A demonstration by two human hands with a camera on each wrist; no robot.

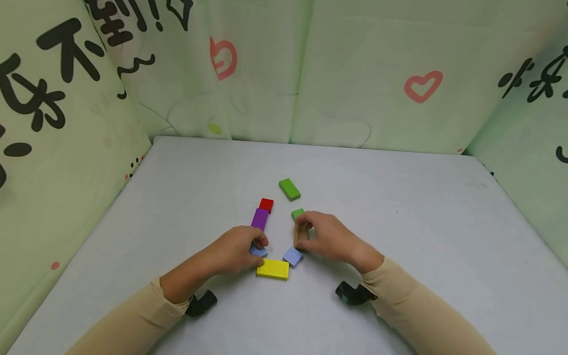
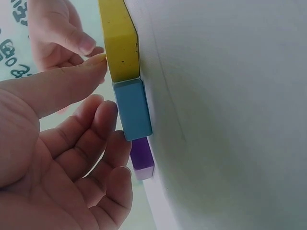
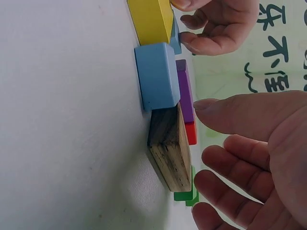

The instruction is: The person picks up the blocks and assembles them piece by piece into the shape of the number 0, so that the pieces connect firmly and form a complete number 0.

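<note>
Our left hand (image 1: 243,250), fingers loose, thumbs the yellow block (image 1: 272,269) while our right hand (image 1: 332,240) spreads loosely at the wooden block (image 3: 170,153) (contact unclear), seemingly aligning both well inside the far edge of the table (image 1: 399,207).

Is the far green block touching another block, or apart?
Apart: in the head view, bare table shows between the far green block and its nearest neighbour, the near green block.

Seemingly a curtained-off booth: pale green printed sheets (image 1: 355,54) enclose a white tabletop (image 1: 399,207) on three sides.
</note>
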